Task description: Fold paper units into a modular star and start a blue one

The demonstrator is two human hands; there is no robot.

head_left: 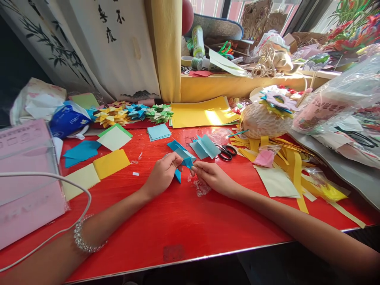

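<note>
Both hands pinch a small folded blue origami piece point(187, 162) above the middle of the red table. My left hand point(164, 174) is closed on its left side, and a pointed blue flap point(177, 176) hangs below those fingers. My right hand point(214, 177) grips the right end between thumb and fingertips. Just behind the hands lie a darker blue folded paper point(175, 146) and light blue folded papers point(205, 146). Black-handled scissors point(227, 152) rest to the right of these. The fingers hide part of the held piece.
A light blue paper stack point(158, 132) lies behind. Yellow sheets point(111, 163) and blue sheets point(81, 153) are at left, near a pink box point(29, 182). Folded paper rings point(136, 113) line the back. Yellow strips point(292, 170) lie at right. A white cable point(87, 194) crosses the left side.
</note>
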